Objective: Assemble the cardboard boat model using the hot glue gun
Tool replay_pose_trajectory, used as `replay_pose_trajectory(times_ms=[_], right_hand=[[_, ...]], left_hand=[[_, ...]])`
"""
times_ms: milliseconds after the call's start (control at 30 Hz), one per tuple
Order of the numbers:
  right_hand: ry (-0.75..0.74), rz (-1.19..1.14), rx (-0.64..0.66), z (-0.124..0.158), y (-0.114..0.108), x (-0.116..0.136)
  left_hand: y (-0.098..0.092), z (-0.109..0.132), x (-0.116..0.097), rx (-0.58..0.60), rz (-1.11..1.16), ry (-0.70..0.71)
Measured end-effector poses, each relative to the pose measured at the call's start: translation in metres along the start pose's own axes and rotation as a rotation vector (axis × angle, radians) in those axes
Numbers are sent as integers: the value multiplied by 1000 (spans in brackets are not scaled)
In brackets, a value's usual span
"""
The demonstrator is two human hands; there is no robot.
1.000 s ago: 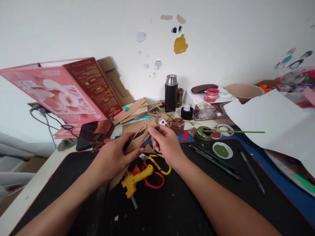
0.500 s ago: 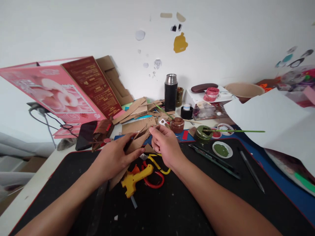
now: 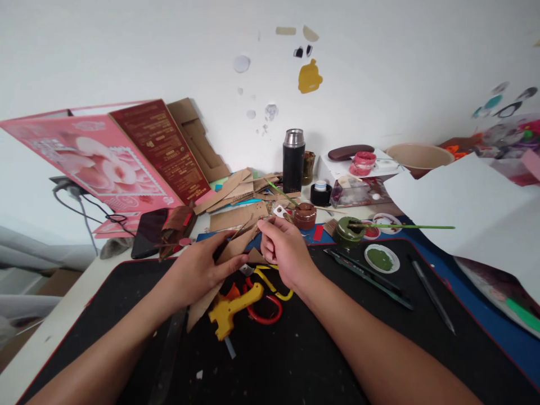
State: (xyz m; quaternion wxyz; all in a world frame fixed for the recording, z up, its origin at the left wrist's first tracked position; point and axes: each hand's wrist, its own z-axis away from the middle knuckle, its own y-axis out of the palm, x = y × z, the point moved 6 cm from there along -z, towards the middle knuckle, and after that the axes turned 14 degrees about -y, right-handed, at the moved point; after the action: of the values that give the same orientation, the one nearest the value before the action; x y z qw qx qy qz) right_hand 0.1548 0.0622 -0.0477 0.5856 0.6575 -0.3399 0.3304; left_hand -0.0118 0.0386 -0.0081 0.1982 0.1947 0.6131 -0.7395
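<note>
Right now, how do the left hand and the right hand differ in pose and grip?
The left hand spreads around the cardboard piece, its thumb apart from the other fingers; the right hand is curled, with thumb and finger pinched together. The left hand holds the cardboard piece partway along, while the right hand is at its far end. Both are bare and at work on the same cardboard piece.
</note>
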Motion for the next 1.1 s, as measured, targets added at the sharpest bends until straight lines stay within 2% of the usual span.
replay_pose_trajectory(times_ms=[467,833,1100], right_hand=[[9,-57,0,-6,-5,1],[54,-26,54,-2,0,-5],[25,-40,19,-1,-1,-3]], left_hand=[[-3,-1,-1,-38,13,11],[-5,-2,0,-22,27,-5],[0,-3,3,9,24,-5]])
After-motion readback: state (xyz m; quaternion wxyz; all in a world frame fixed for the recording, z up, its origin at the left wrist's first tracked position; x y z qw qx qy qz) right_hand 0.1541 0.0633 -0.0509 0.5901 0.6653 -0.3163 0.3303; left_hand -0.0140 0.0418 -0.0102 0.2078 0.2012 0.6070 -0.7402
